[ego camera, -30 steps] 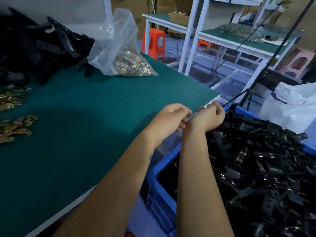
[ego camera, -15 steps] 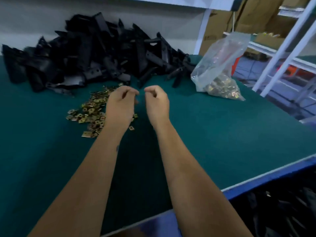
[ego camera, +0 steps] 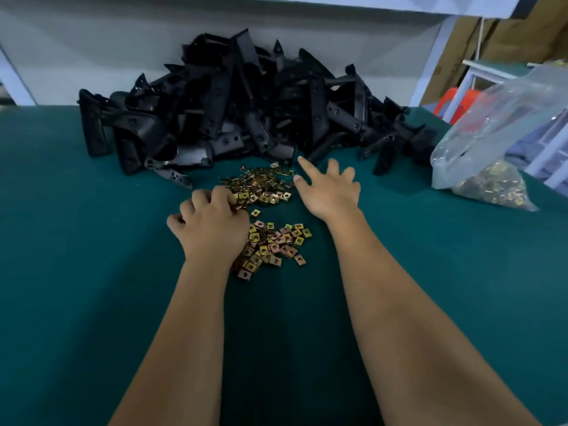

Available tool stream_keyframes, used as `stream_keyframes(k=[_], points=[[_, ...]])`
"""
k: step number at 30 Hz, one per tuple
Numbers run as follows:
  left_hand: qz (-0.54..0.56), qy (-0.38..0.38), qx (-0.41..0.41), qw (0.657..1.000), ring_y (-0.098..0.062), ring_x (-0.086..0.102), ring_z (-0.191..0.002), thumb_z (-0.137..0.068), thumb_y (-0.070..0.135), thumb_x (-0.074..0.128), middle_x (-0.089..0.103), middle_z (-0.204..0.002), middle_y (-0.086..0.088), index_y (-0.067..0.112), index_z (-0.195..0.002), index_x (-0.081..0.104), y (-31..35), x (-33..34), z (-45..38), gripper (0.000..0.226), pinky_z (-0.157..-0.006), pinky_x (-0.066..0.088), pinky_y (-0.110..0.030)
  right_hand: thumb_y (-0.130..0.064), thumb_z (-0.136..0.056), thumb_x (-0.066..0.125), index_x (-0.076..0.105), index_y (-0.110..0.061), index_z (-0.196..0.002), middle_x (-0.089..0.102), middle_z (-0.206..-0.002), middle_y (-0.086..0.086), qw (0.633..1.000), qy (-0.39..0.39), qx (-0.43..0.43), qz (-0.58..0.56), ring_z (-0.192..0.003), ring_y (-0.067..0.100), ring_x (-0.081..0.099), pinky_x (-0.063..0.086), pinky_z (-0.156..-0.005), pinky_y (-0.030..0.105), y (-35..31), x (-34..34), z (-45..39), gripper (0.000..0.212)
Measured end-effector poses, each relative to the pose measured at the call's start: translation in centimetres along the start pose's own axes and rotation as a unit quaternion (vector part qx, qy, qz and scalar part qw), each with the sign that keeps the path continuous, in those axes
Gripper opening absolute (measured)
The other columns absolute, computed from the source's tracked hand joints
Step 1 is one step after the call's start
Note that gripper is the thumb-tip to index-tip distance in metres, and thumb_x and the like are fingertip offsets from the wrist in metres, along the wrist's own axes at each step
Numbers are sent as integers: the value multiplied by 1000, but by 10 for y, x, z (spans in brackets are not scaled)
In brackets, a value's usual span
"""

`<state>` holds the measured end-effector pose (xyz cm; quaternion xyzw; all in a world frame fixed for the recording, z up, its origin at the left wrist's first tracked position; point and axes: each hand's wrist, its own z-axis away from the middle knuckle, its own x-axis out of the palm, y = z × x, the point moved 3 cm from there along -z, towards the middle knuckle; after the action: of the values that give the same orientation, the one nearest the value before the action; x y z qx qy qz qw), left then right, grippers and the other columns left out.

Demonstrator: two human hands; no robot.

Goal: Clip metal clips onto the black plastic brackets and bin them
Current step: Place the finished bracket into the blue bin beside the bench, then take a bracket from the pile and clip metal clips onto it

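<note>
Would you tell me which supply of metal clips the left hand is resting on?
The loose clips spread on the green mat, under the left hand; the others sit in the plastic bag at right.

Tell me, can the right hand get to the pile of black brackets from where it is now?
Probably yes: the right hand is open, fingers spread toward the black brackets, with only bare mat between.

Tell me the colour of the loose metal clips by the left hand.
Brassy gold, some tinged pink, seen in the head view: metal clips on the green table.
</note>
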<state>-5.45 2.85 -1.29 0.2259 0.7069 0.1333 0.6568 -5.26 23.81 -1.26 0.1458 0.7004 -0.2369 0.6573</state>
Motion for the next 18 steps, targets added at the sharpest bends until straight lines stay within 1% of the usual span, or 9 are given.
stream_keyframes(k=[3, 6, 8, 10, 11, 12, 14, 16, 18], points=[[-17, -7, -11, 1000, -31, 33, -127, -91, 38, 47, 41, -131, -4, 33, -110, 46, 1, 3, -5, 20, -107, 19, -51, -63, -99, 17, 7, -44, -155, 6, -165, -1, 1000, 21, -15, 11, -140, 37, 18, 30, -101, 51, -4, 1, 2, 60], [-11, -7, -7, 1000, -31, 33, -128, -91, 38, 47, 41, -133, -3, 34, -111, 48, 0, 4, -6, 21, -108, 17, -51, -52, -101, 32, 19, -31, -156, 15, -164, 2, 980, 111, 2, -167, -144, 33, 22, 30, -110, 49, 3, -8, 10, 60], [9, 0, 0, 1000, -31, 32, -130, -92, 36, 48, 43, -135, -3, 33, -113, 53, -1, 2, -4, 22, -109, 16, -50, -35, -102, 45, 42, -18, -148, 39, -153, 8, 911, 244, 23, -331, -136, 27, 40, 37, -106, 35, 13, -16, 21, 49], [59, 23, 7, 998, -30, 33, -132, -94, 32, 46, 49, -135, 0, 32, -112, 60, -2, -3, -1, 23, -109, 17, -48, -19, -99, 52, 61, -8, -129, 60, -123, 7, 816, 377, 61, -434, -101, 16, 57, 40, -87, 14, 23, -22, 38, 33], [97, 36, 8, 995, -29, 34, -132, -95, 31, 45, 52, -135, 2, 33, -108, 64, -3, -6, 1, 23, -109, 18, -47, -13, -97, 54, 66, -6, -119, 62, -110, 5, 772, 418, 89, -470, -85, 10, 55, 38, -78, 8, 27, -22, 46, 26], [147, 46, 4, 988, -29, 35, -132, -96, 29, 44, 56, -132, 4, 34, -103, 65, -4, -9, 2, 23, -110, 20, -47, -9, -95, 55, 68, -5, -112, 63, -101, 5, 735, 443, 116, -500, -79, 7, 53, 39, -73, 8, 31, -22, 53, 22], [271, 41, -10, 962, -36, 41, -130, -96, 25, 44, 63, -122, -4, 35, -90, 65, -5, -14, 7, 25, -109, 31, -52, -1, -92, 53, 69, -4, -102, 67, -97, 9, 681, 466, 155, -543, -79, 11, 56, 42, -70, 11, 35, -21, 64, 19], [356, 32, -17, 934, -49, 46, -125, -96, 21, 44, 65, -111, -20, 36, -84, 66, -4, -18, 12, 29, -101, 40, -61, 2, -90, 50, 67, -6, -98, 68, -96, 12, 651, 476, 154, -571, -78, 12, 59, 42, -69, 10, 31, -22, 76, 20], [371, 43, -5, 927, -51, 51, -119, -95, 19, 45, 65, -104, -25, 35, -85, 69, -3, -20, 15, 30, -96, 45, -60, 3, -92, 48, 60, -13, -101, 65, -98, 13, 638, 467, 104, -604, -77, 16, 63, 47, -70, 13, 18, -25, 86, 22]])
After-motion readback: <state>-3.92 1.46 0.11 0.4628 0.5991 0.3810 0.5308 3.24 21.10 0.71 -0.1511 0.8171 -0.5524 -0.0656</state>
